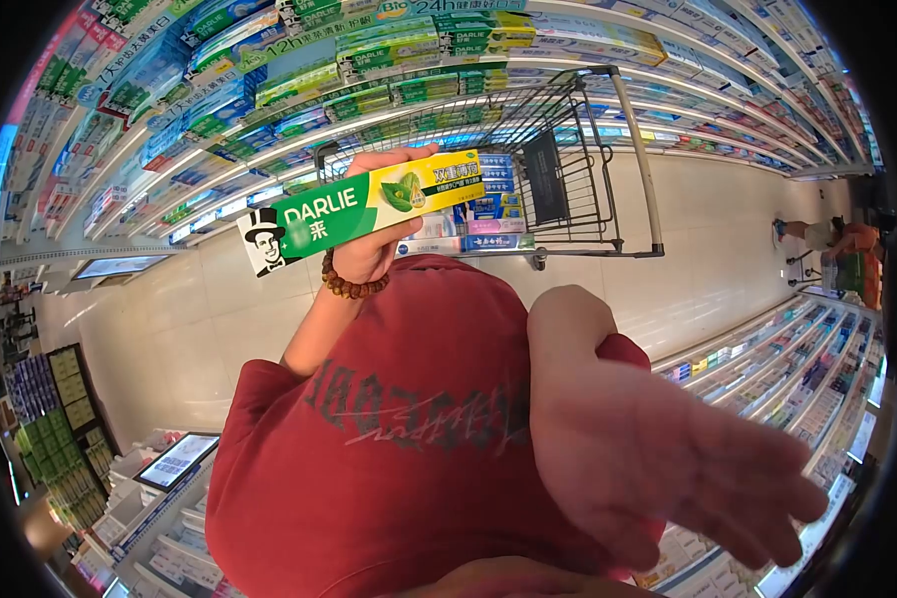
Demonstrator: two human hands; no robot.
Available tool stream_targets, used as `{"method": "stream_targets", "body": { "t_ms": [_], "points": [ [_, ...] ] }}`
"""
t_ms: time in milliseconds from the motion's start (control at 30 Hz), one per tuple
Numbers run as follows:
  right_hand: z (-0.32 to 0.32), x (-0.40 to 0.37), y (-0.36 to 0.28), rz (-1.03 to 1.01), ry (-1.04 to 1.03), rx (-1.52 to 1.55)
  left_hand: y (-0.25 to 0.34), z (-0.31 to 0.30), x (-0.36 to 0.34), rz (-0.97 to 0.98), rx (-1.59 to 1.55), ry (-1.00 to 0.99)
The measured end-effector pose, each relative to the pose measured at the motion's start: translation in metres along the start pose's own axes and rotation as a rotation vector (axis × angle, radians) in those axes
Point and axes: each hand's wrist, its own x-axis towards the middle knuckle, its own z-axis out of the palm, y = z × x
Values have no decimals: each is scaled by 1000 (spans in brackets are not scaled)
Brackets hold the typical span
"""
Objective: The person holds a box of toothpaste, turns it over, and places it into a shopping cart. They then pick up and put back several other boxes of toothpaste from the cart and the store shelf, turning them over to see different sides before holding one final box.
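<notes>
Left hand: gripping the Darlie box at mid-length, fingers at the upper long edge, thumb at the lower. Box long axis: slanted, hat-logo end lower left, yellow end upper right. Free floor extends past the logo end; the yellow end overlaps the shopping cart in view. Right hand: unfolded, fingers extended toward lower right.

The cart bars the shelves ahead, leaving open floor rightward.
</notes>
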Motion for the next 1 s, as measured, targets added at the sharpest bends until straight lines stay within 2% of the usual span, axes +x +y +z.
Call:
{"method": "stream_targets", "body": {
  "t_ms": [33,67,133,167,200,233,267,433,567,700,800,833,933,1000],
  "points": [
    [-17,-10,18,-158,-91,-251,6,3,2,10,154,48],
    [-43,-24,21,-26,-180,-528,6,-5,0,10,373,52],
    [-100,-56,-6,634,-388,-864,4,-24,-9,1,810,72],
    [-121,-77,-12,989,-382,-900,9,-19,-9,52,1204,114],
    [-137,-98,-22,1317,-241,-820,21,-3,-6,85,1405,117],
    [-151,-117,-30,1568,-5,-677,22,2,-7,79,1559,138],
    [-147,-123,-36,1673,168,-492,21,6,-8,76,1713,152],
    [-140,-116,-45,1797,269,-451,20,16,-14,27,1940,152],
    [-139,-113,-40,1743,343,-591,28,14,-16,45,1966,98],
    [-166,-115,-47,1752,688,-427,56,20,-19,144,1815,-24],
    [-188,-106,-51,1861,800,-351,67,-1,-26,96,1521,-4],
    [-189,-104,-51,1868,869,-365,75,-8,-29,2,1453,-54],
    [-177,-99,-48,1910,716,-415,74,-26,-43,-134,939,42],
    [-172,-99,-46,1938,569,-411,70,-41,-53,-135,836,95]
  ]
}}
